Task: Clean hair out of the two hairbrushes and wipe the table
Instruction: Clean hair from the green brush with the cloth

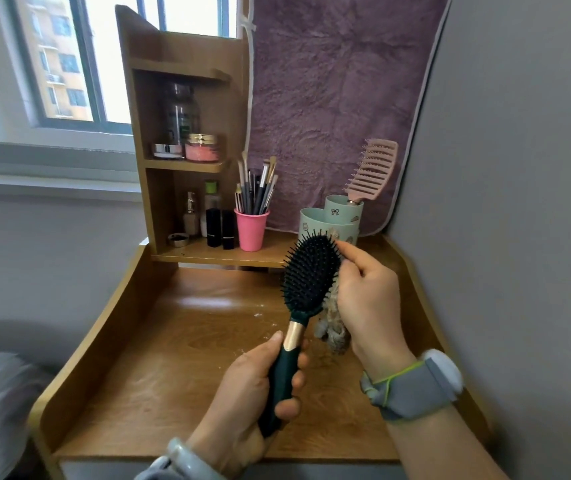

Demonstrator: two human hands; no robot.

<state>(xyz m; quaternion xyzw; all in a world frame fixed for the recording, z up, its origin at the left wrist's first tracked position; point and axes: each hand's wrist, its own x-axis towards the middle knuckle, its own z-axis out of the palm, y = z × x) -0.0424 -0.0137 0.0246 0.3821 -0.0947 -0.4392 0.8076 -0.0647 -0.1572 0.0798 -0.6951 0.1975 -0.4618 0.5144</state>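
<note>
1. A wooden table (pixel 173 358) with raised side edges is seen set into a corner, with a window (pixel 69 64) at the back left and a purple towel (pixel 332 98) hung on the wall behind it.
2. A wooden shelf unit (pixel 180 69) is stood at the back of the table. Jars (pixel 202 147) are kept on its middle shelf and small bottles (pixel 214 220) on its lowest.
3. A pink cup (pixel 251 232) filled with makeup brushes (pixel 258 188) is placed just beside the bottles.
4. To the right of it, joined mint-green cups (pixel 315 221) are found. The pink vented hairbrush (pixel 372 171) is stood upright in the rear one, handle down.
5. The dark green paddle hairbrush (pixel 312 275) is held above the middle of the table, head up and bristles turned towards the camera.
6. Its handle is gripped firmly by the left hand (pixel 253 393), with fingers wrapped round it and the thumb laid near the gold collar.
7. The right hand (pixel 367 299) is curled against the brush head's right edge, and its fingertips (pixel 341 245) are brought to the upper rim.
8. A clump of hair (pixel 332 332) is held in that hand (pale and fluffy, hanging below the palm).
9. A grey wristband (pixel 415 386) is worn on the right wrist.
10. A few white specks (pixel 258 314) are scattered on the tabletop near the brush.
</note>
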